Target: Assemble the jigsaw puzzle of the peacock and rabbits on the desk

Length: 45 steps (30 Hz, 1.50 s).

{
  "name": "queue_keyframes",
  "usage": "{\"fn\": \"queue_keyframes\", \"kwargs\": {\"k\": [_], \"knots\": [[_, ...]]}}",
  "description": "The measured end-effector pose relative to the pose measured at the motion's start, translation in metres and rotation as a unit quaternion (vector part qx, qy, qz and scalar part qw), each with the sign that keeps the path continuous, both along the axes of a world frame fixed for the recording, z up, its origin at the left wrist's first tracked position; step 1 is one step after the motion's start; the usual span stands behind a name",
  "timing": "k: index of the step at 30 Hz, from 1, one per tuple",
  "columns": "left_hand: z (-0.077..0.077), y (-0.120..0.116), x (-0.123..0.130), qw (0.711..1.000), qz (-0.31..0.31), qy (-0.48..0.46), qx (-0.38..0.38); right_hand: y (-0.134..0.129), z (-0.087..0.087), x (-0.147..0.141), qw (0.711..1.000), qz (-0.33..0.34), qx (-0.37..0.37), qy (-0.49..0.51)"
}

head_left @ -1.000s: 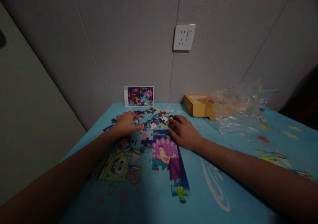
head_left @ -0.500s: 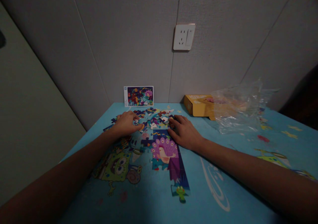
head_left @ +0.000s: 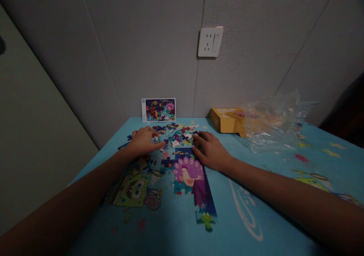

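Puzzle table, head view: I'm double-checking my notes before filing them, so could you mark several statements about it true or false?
1. The joined pieces show a purple peacock. True.
2. The clear plastic bag lies left of the yellow box. False: the clear plastic bag overlaps the right part of the yellow box.
3. The picture card stands upright by the wall. True.
4. The left hand is on the yellow box. False: the left hand is among the loose pieces.

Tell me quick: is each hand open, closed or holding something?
Left hand: open, thumb and fingers apart, by the pieces.
Right hand: fingers bent; can't tell whether it holds any.
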State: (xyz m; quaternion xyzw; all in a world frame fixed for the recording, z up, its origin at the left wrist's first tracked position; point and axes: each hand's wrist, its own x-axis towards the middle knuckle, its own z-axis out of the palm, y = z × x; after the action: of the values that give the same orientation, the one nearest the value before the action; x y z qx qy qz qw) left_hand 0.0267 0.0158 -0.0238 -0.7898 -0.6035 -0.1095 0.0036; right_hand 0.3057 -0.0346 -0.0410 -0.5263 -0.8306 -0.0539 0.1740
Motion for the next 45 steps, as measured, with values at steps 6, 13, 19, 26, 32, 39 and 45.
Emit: {"fn": "queue_keyframes", "kwargs": {"k": [6,13,19,26,32,39,45], "knots": [[0.004,0.000,0.003,1.000,0.009,-0.017,0.010,0.000,0.000,0.000,1.000,0.000,-0.003,0.002],[0.013,0.000,-0.003,0.997,0.031,-0.062,0.035,0.001,0.000,0.001,1.000,0.002,0.001,0.004],[0.016,-0.004,-0.004,0.992,0.023,-0.105,0.063,0.000,-0.001,0.000,1.000,0.001,0.002,0.004],[0.010,-0.001,-0.004,0.994,0.031,-0.062,0.080,0.001,0.000,0.000,1.000,0.006,0.005,0.005],[0.004,0.003,-0.011,0.995,0.083,-0.009,0.053,0.002,-0.002,0.001,1.000,0.005,0.007,0.005],[-0.002,-0.004,-0.002,0.993,-0.095,-0.039,0.054,0.001,0.000,0.000,1.000,0.005,0.002,0.001],[-0.004,-0.013,0.018,0.975,-0.219,-0.035,-0.012,0.000,0.001,0.000,1.000,0.000,0.002,0.002]]}}
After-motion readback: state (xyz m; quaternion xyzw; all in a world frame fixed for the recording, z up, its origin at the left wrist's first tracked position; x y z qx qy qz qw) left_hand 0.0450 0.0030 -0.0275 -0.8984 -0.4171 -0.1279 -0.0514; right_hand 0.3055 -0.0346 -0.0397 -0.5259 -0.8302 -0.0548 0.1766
